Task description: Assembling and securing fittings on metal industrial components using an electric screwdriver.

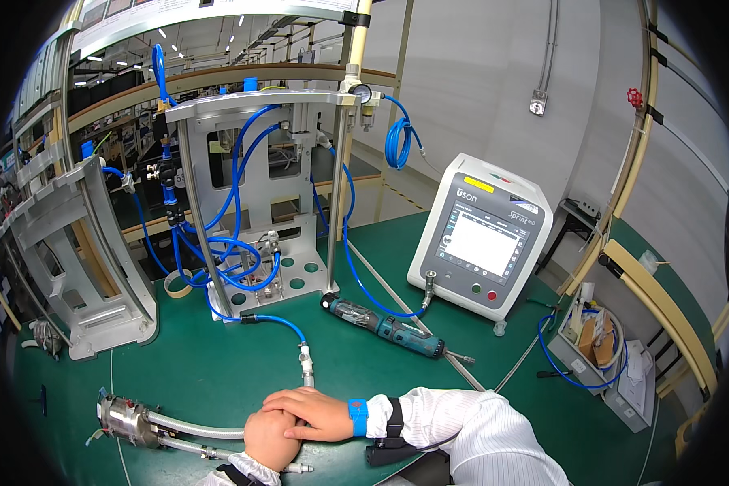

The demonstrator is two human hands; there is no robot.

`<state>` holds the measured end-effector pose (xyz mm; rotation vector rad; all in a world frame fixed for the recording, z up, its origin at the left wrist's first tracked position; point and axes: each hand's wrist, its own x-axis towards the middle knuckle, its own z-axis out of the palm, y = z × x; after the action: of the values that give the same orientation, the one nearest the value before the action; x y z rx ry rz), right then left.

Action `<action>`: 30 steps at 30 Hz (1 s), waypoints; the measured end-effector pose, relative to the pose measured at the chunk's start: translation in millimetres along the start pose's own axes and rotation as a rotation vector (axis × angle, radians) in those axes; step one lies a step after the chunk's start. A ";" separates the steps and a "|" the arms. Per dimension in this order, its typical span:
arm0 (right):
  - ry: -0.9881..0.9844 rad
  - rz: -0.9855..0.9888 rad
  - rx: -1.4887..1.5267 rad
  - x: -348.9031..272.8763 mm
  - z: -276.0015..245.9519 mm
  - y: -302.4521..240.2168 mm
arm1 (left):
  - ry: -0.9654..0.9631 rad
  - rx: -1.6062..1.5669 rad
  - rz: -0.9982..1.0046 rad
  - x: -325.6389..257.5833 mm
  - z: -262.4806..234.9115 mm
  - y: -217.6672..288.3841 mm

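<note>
On the green table near the front edge, my right hand point(322, 411) lies across my left hand point(269, 438), its fingers stretched over the back of it. My left hand's fingers are mostly hidden beneath. To their left lies a metal cylinder point(128, 421) with two pale hoses. The upper hose point(198, 426) runs up to my left hand; the lower hose point(188, 445) passes under it, and a metal end fitting point(301, 468) shows on the near side. Just beyond my fingers, a white connector point(304, 356) on a blue air tube point(279, 321) points toward my hands.
A metal test frame point(259, 174) with coiled blue tubes stands behind, with another frame point(89, 251) at left. A teal power screwdriver point(385, 328) lies before a white tester point(482, 239) with a screen. Grey bins point(583, 352) stand right; a tape roll point(178, 283) lies by the frame.
</note>
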<state>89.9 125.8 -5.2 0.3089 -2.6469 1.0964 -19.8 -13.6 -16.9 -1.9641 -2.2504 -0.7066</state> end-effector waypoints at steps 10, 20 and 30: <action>-0.019 0.017 -0.001 0.4 -1.2 -0.2 | -0.005 0.001 0.002 1.4 -1.6 0.1; -0.019 0.009 0.000 0.2 0.0 1.5 | 0.003 0.005 0.015 0.7 0.2 -0.9; -0.010 0.004 -0.001 0.3 -0.3 1.1 | 0.005 -0.005 -0.005 2.4 -4.8 2.9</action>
<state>89.4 126.8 -5.7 0.3097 -2.6581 1.0983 -18.7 -13.0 -11.0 -1.9572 -2.2539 -0.7182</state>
